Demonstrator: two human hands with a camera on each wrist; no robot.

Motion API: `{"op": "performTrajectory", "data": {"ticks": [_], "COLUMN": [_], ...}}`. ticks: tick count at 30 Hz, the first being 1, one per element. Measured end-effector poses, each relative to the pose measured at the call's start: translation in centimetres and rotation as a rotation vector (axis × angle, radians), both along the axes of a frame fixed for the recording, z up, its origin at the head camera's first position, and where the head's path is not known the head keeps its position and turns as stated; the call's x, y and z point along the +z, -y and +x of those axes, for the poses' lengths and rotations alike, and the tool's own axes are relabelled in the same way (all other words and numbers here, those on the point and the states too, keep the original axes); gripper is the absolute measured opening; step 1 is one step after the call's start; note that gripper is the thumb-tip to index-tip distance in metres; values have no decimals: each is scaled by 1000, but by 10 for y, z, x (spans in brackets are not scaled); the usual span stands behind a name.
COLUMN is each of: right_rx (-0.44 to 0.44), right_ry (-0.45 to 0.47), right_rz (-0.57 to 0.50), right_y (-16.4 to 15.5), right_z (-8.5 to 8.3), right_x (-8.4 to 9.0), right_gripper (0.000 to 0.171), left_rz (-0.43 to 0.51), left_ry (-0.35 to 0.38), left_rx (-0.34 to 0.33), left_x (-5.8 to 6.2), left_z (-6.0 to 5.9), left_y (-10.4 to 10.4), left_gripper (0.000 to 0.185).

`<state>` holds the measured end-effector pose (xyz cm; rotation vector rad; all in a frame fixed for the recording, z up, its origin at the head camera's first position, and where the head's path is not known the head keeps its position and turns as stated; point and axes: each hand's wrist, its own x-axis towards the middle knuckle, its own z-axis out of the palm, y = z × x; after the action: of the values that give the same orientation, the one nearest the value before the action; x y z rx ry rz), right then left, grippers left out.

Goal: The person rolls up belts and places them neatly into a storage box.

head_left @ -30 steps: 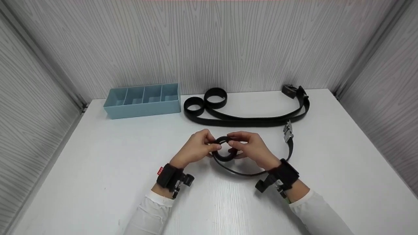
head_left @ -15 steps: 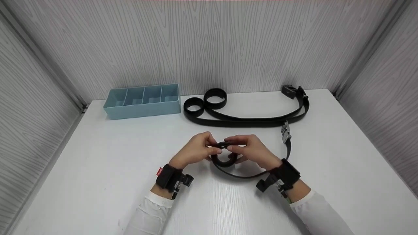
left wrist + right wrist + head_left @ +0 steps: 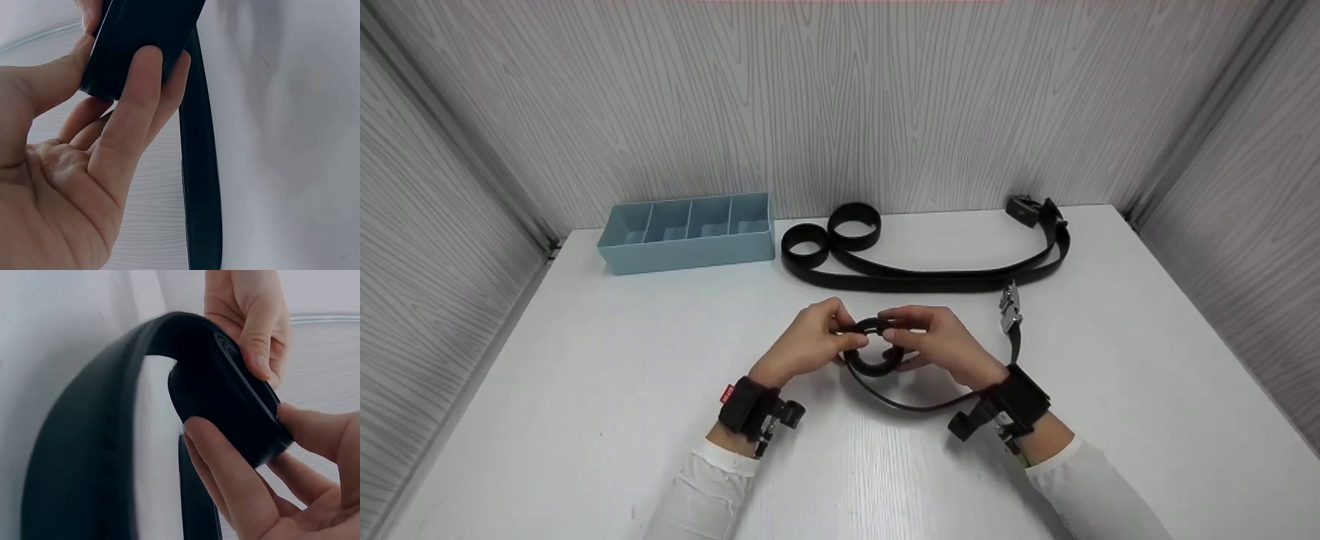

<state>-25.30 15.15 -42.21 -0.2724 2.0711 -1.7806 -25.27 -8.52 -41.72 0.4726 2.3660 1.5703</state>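
I am rolling a black leather belt into a coil (image 3: 874,349), held just above the white table (image 3: 585,390) near the middle of its front half. My left hand (image 3: 810,345) pinches the coil's left side, thumb on one flat face and fingers (image 3: 140,84) curled against the other. My right hand (image 3: 937,345) grips the right side the same way, its fingers (image 3: 225,455) cupped under the roll and thumb on top.

The unrolled tail of the belt runs out from beneath the coil, loops towards the front edge under my right wrist, then rises along the table to a silver metal buckle (image 3: 1009,309) lying right of centre.

Two more black belts (image 3: 922,279) lie stretched along the back edge, their ends rolled into small loops (image 3: 832,234), with a dark buckle (image 3: 1026,210) by the back right corner. A pale blue plastic tray with four compartments (image 3: 687,253) sits towards the back left corner.

I judge the main risk to be the coil springing loose: the leather looks stiff, and if either pinch slackens while I shift my fingers, the inner turns could unwind. The trailing buckle might also snag or drag against the neighbouring belts as the tail feeds in.

Compared with a second ago, the silver buckle has slid nearer the coil and the slack loop by my right wrist has shortened; the roll looks slightly tighter, and both hands keep the same hold.
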Motion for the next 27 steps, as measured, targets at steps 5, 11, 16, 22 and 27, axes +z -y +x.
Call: {"op": "performTrajectory", "data": {"ticks": [5, 11, 16, 22, 27], "right_rx": [92, 92, -4, -63, -21], "right_ry": [-13, -17, -5, 25, 24], "right_rz": [96, 86, -18, -78, -23], "right_y": [-1, -1, 0, 2, 0], "right_z": [0, 0, -1, -1, -2], "right_x": [0, 0, -2, -2, -2], "right_gripper": [43, 43, 44, 43, 44], "left_rz": [-27, -41, -5, 10, 15], "left_ry": [24, 36, 38, 12, -16], "left_rx": [-73, -56, 33, 63, 25], "left_x": [0, -2, -3, -2, -3], "left_z": [-1, -2, -2, -2, -2], "left_y": [3, 2, 0, -1, 1], "left_gripper": [19, 21, 24, 21, 20]}}
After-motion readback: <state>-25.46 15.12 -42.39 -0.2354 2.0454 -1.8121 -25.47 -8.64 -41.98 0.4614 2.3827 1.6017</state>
